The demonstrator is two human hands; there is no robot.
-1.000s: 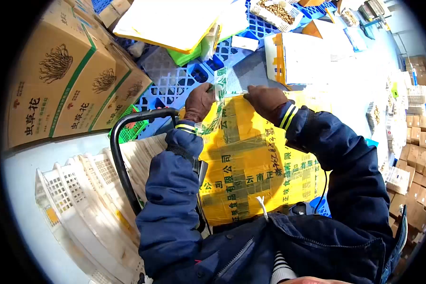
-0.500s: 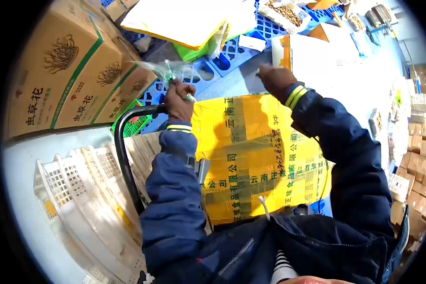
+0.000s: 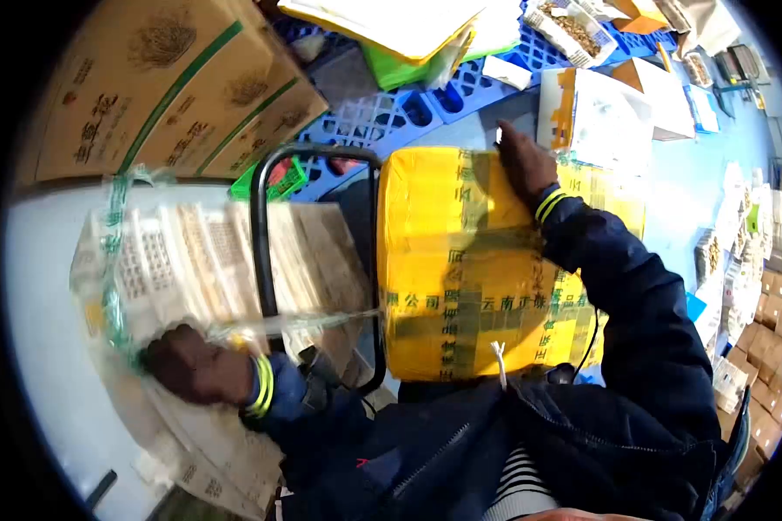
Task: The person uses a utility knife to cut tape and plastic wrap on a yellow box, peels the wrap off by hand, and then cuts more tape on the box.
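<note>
A yellow taped package point(image 3: 426, 208) with green printed characters stands upright in the middle, against a black metal handle frame point(image 3: 261, 234). At the lower left my left hand point(image 3: 195, 365) is closed on clear tape point(image 3: 113, 304) with green print. One strand of it rises from the hand, and another stretches right toward the package. My right hand point(image 3: 526, 163) is at the package's top right, its fingers partly stretched out and a small white spot at a fingertip. What, if anything, lies under its palm is hidden.
Brown cartons point(image 3: 182, 95) stand at the upper left, above white crates point(image 3: 208, 252) blurred by motion. Blue plastic pallets point(image 3: 382, 117) lie behind the package, with a green basket point(image 3: 269, 178) beside them. A white box point(image 3: 595, 113) sits at the upper right, and many cartons point(image 3: 769, 347) fill the far right.
My left hand has swung down and left from the package's top corner, drawing the tape out. My right hand has moved slightly right and down and opened out. The view has shifted.
</note>
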